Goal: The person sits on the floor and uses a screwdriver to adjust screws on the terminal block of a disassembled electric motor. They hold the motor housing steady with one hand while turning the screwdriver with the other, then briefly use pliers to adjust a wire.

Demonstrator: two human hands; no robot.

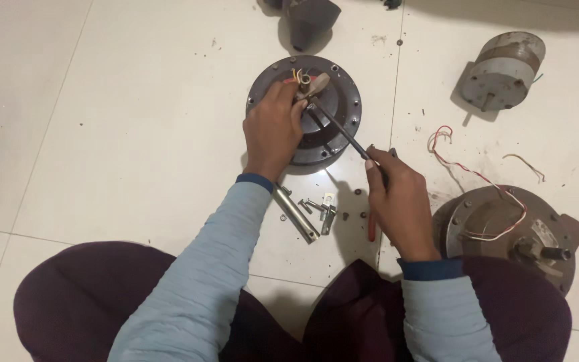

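Dark motor housing (330, 127) (one of three): left hand (273, 131) steadies, right hand (400, 201) grips screwdriver (343, 131).

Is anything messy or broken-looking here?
Yes. Screws and small metal parts lie scattered on the floor tiles between the hands, and loose red-and-white wires trail from the motor at right.

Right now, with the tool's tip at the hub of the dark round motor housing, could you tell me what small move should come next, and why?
Probably a short, careful turn of the dark-shafted tool by the right hand. Its tip already sits at the hub of the round motor housing, beside the coloured wires, and the left hand rests on the housing to steady it. Whether the tip is seated cannot be told.
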